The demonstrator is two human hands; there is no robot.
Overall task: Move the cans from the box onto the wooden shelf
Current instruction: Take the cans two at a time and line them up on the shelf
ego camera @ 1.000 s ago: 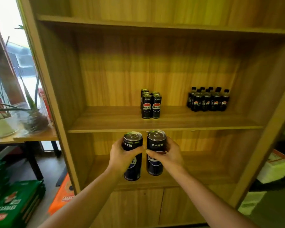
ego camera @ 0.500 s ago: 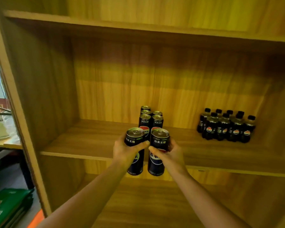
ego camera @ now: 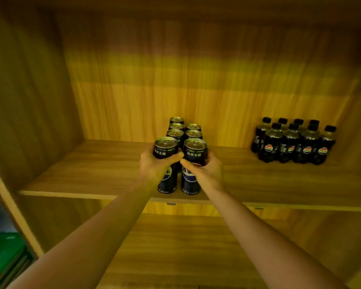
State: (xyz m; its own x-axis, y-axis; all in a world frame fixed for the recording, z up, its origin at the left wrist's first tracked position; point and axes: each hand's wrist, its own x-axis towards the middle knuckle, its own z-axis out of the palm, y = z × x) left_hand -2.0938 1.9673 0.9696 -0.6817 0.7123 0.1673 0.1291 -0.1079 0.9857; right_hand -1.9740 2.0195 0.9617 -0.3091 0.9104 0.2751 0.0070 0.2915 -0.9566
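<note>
My left hand (ego camera: 154, 166) grips a tall black cola can (ego camera: 166, 155), and my right hand (ego camera: 206, 171) grips a second black can (ego camera: 194, 153) right beside it. Both cans stand upright at the front edge of the wooden shelf (ego camera: 92, 176); whether their bases touch the board I cannot tell. Directly behind them, several identical cans (ego camera: 184, 130) stand in two rows running toward the back panel. The box is not in view.
A group of small black cola bottles (ego camera: 292, 142) stands on the same shelf to the right. The cabinet's side wall (ego camera: 29, 101) closes the left. A lower shelf (ego camera: 196, 247) lies under my arms. Green packs (ego camera: 2, 259) lie on the floor at lower left.
Both hands have carried the two cans up and forward, from below the shelf's edge to its front, just before the standing rows. The view has closed in on the shelf.
</note>
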